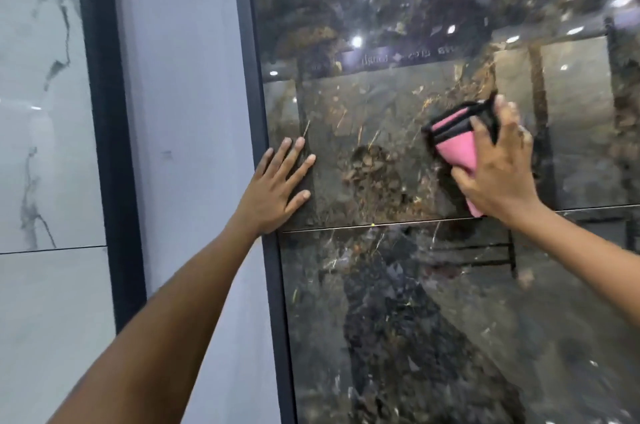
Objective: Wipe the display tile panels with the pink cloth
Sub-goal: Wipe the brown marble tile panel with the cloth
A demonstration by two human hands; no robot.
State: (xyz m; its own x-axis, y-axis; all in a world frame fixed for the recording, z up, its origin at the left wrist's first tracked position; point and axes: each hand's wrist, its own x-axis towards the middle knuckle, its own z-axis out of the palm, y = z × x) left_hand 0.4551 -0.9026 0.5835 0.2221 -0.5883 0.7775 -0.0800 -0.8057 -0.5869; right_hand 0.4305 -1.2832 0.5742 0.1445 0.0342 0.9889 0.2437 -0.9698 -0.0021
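A glossy dark marble tile panel [398, 285] in a black frame fills the right half of the view. My right hand [498, 167] presses a folded pink cloth with a black edge [453, 139] flat against the upper tile, just above the horizontal joint. Its fingers lie spread over the cloth. My left hand [277, 188] rests flat on the panel's left edge, fingers straight and spread, holding nothing.
A black frame strip [263, 181] runs down the panel's left side. Left of it is a pale grey wall strip [187, 146], then another black frame [107, 146] and a white veined marble panel [41, 112]. Ceiling lights reflect in the dark tiles.
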